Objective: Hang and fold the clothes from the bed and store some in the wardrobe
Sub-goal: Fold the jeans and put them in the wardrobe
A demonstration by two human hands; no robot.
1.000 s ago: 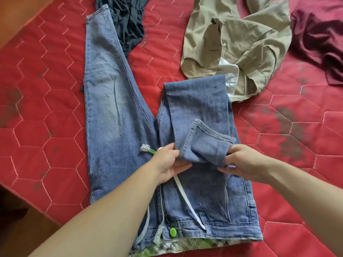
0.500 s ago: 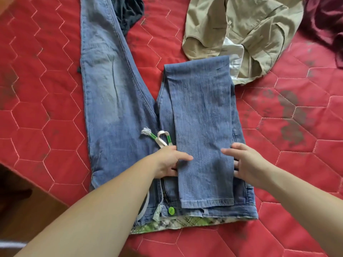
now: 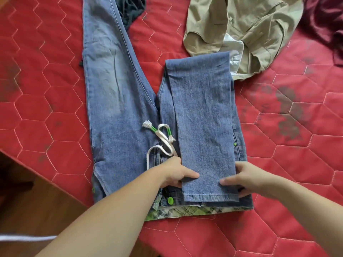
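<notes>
- Both hands hold the folded-back leg of the blue denim jeans (image 3: 204,115) near its hem: my left hand (image 3: 176,173) pinches the left edge, thumb on top; my right hand (image 3: 246,177) grips the right edge, thumb on top.
- Left of the jeans lies bare quilt, then the bed's edge and brown wooden floor (image 3: 27,201).
- Jeans lie flat on the red hexagon-quilted bedspread (image 3: 46,108), white drawstring (image 3: 163,140) loose at the fly.
- Khaki crumpled garment (image 3: 250,28) touches the fold's top right corner; a maroon cloth (image 3: 324,25) lies beyond.
- Since half a second ago, both hands have slid down toward the hem.
</notes>
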